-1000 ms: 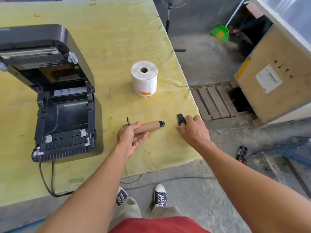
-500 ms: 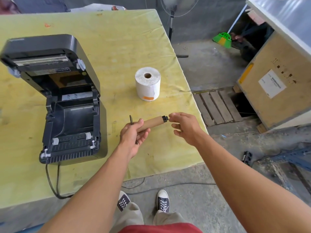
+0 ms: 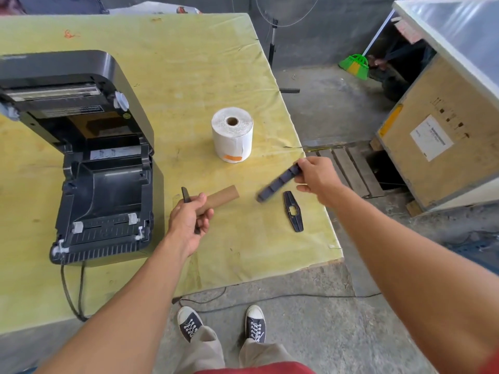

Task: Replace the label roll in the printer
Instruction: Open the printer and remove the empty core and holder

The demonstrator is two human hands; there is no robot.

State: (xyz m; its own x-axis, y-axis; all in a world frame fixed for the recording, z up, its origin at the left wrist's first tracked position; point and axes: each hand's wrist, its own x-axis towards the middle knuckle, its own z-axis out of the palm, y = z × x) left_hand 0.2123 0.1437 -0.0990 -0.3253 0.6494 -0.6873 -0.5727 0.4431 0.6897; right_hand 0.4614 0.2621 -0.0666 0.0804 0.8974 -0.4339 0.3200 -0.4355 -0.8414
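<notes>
On the table (image 3: 189,63), left to right:

Printer (image 3: 78,157): black, at the left, lid swung up and back; the roll bay is open and shows no roll; two cables hang off the near table edge.

Left hand (image 3: 189,220): fingers curled shut around the near end of a brown cardboard core (image 3: 220,198), with a thin black end plate (image 3: 185,195) pinned at the same end by the thumb; the core's far end sticks out bare toward the right.

Change at the core: half a second ago a black spindle tip showed at that far end with the right fingertips on it; now the end is bare.

Roll (image 3: 232,134): full, white, standing on end behind the hands, hollow core up, an orange tab near its base; neither hand touches it and it has not moved.

Spindle (image 3: 278,182): black ribbed bar, blurred, slanting down-left in the air, just apart from the core.

Second plate (image 3: 293,211): flat black, lying on the table below the spindle.

Right hand (image 3: 316,176): fingers clamped on the spindle's upper end, drawn away to the right since the earlier frame.
</notes>
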